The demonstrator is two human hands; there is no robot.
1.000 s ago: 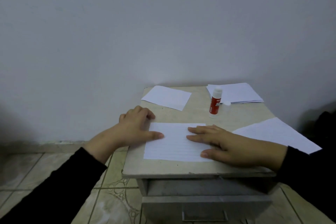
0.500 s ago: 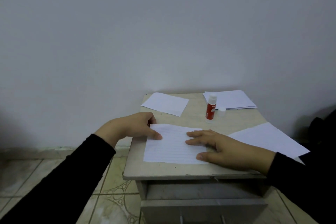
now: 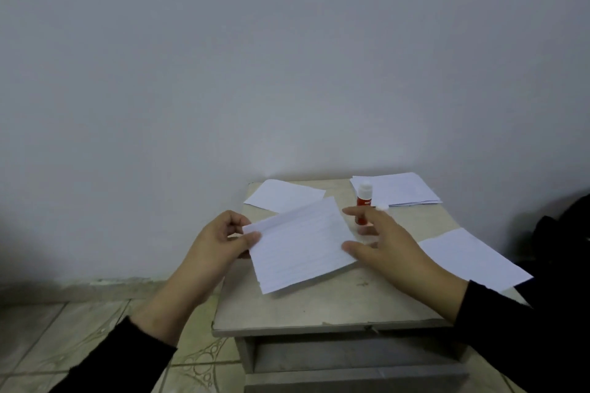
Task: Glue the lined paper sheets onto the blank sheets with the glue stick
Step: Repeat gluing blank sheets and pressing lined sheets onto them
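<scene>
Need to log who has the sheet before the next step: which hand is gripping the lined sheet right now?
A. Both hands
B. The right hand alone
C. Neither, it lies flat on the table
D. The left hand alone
D: the left hand pinches the left edge of the lined sheet, which is tilted up off the table, while the right hand is open with fingers spread beside its right edge.

White lined sheet [image 3: 300, 249], faint grey rules, centre. Red-and-white glue stick [image 3: 364, 198]. Beige tabletop [image 3: 319, 306]. Black sleeves [image 3: 105, 360]. Pale grey wall [image 3: 287, 57].
</scene>
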